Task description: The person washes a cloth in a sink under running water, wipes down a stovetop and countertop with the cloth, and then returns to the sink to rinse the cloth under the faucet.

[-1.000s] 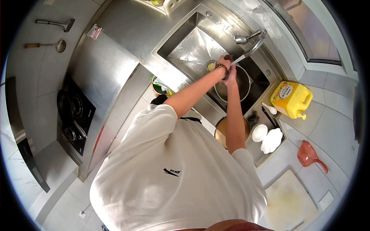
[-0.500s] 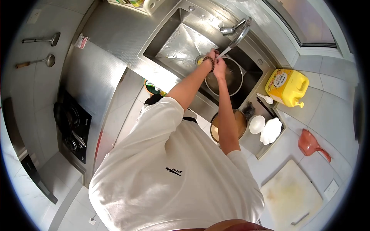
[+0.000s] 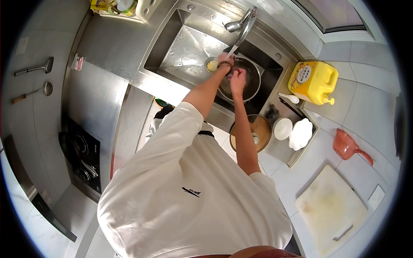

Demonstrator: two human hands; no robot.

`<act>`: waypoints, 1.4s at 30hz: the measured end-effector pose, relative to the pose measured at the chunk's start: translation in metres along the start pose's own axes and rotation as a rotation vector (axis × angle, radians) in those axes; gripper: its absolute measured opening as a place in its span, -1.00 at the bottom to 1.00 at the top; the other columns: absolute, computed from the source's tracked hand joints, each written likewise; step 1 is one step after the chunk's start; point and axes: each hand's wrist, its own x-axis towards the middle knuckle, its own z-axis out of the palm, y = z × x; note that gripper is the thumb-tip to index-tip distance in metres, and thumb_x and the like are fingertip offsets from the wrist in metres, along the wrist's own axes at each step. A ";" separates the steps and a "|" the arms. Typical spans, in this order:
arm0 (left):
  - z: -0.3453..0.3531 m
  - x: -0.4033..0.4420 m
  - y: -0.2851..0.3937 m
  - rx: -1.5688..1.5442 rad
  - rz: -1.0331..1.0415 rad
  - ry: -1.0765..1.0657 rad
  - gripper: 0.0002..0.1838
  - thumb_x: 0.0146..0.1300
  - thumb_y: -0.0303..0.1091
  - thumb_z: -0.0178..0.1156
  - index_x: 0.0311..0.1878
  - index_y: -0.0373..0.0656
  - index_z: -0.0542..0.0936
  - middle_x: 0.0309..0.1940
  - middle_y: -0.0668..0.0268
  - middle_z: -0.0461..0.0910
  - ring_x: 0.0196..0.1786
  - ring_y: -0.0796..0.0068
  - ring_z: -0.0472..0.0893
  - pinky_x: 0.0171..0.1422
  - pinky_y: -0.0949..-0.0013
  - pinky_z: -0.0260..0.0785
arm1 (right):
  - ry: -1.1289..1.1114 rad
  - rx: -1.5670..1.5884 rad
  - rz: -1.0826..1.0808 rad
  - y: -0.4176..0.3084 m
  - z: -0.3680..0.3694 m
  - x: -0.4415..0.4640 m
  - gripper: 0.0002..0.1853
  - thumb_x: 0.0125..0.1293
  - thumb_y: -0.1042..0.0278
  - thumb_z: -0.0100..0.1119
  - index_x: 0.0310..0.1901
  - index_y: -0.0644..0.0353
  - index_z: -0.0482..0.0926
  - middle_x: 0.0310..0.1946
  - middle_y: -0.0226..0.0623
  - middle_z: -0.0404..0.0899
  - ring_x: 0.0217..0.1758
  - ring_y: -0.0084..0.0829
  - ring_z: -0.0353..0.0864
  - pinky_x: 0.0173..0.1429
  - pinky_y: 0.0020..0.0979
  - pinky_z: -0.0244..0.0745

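Observation:
In the sink [image 3: 185,49] stands a round dark pan [image 3: 251,84] with a pale rim, wet inside. My left hand [image 3: 226,59], with a beaded bracelet at the wrist, is at the pan's far edge, under the running faucet [image 3: 244,32]. Its fingers look closed beside a dark part that may be the pan's handle; what they grip is hidden. Over the pan's near-left side is my right hand [image 3: 238,81], its fingers curled. I cannot make out anything in them. The drain strainer [image 3: 211,65], holding yellowish scraps, lies left of my left hand.
A glass lid [image 3: 260,133] lies under my right forearm. Right of it are a white bowl [image 3: 282,128], a scalloped white dish [image 3: 300,134], a white spoon [image 3: 289,98] and a yellow jug [image 3: 313,81]. A red scoop [image 3: 345,145] and a cutting board [image 3: 329,208] are farther right.
My right hand has drawn away from my left hand and now sits lower, over the pan. The whole view has shifted slightly, uncovering more of the strainer and lid.

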 end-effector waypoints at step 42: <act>-0.092 -0.031 -0.016 -0.596 -0.589 -0.310 -0.44 0.35 0.15 -0.11 0.03 -0.18 0.51 -0.04 0.10 0.59 -0.04 0.09 0.61 -0.01 -0.17 0.52 | -0.231 0.725 0.655 0.029 0.103 0.088 -0.55 0.36 -0.14 -0.03 -0.22 0.17 0.49 -0.36 -0.23 0.55 -0.27 -0.20 0.58 -0.16 -0.19 0.52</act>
